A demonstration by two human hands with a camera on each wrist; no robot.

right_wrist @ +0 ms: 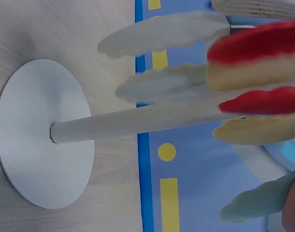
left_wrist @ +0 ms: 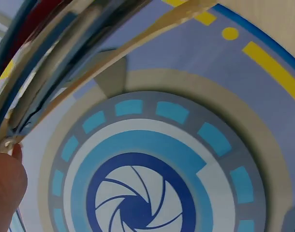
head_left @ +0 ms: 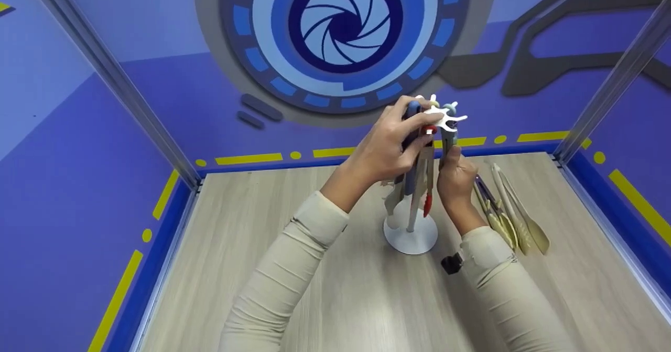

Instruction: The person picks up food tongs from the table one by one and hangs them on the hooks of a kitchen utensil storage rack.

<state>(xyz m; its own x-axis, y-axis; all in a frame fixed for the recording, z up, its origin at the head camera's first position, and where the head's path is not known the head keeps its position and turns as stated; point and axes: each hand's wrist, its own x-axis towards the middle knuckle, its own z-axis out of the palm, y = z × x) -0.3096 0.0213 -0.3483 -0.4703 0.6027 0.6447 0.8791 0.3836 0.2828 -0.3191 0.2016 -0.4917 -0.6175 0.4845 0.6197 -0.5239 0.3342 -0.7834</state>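
A utensil stand with a round pale base (head_left: 410,239) and a white hooked top (head_left: 445,117) holds several hanging tongs. Near that top, my left hand (head_left: 385,142) grips the stand, its index finger on the white hooks and its thumb by the red handle end. Among the hanging tongs, one has red tips (head_left: 428,205); in the right wrist view, pale scalloped tips (right_wrist: 162,36) hang near the pole (right_wrist: 123,124). My right hand (head_left: 457,180) grips grey-handled tongs just right of the hooks; their pale green tip (right_wrist: 254,200) pokes out past the fingers.
On the wooden table (head_left: 293,268), right of the stand, lie tongs with dark handles (head_left: 495,213) and beige tongs (head_left: 519,210). A blue patterned wall (head_left: 157,95) rises close behind the stand, with metal corner posts on both sides.
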